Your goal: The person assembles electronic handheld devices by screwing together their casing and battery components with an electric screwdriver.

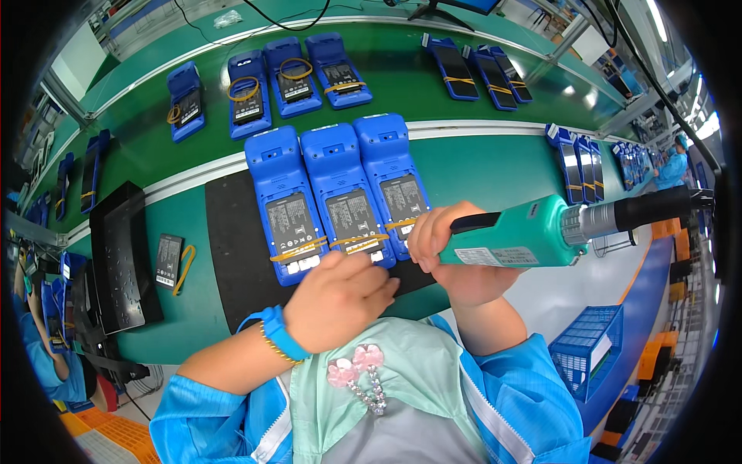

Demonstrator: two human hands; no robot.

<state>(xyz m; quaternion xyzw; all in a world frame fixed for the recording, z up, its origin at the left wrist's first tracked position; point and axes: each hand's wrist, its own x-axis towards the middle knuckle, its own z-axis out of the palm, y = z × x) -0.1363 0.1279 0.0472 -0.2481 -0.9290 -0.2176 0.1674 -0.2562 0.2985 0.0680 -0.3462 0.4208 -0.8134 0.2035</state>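
Three blue handheld terminals lie side by side with batteries facing up: a left one (287, 205), a middle one (344, 185) and a right one (392, 170). Yellow rubber bands cross their lower ends. My left hand (340, 298) is curled at the lower end of the middle terminal; what its fingers hold, if anything, is hidden. A green electric screwdriver (510, 232) with a black lever is gripped in my right hand (456, 255), beside the right terminal. Its body points to the right; the end near my fingers is covered.
A black mat (229, 255) lies under the terminals. To the left are a black tray (124, 267), a loose battery (168, 261) and a yellow rubber band (184, 271). More banded terminals stand on the green conveyor (394, 58). A blue basket (587, 348) sits at lower right; another person (671, 166) is far right.
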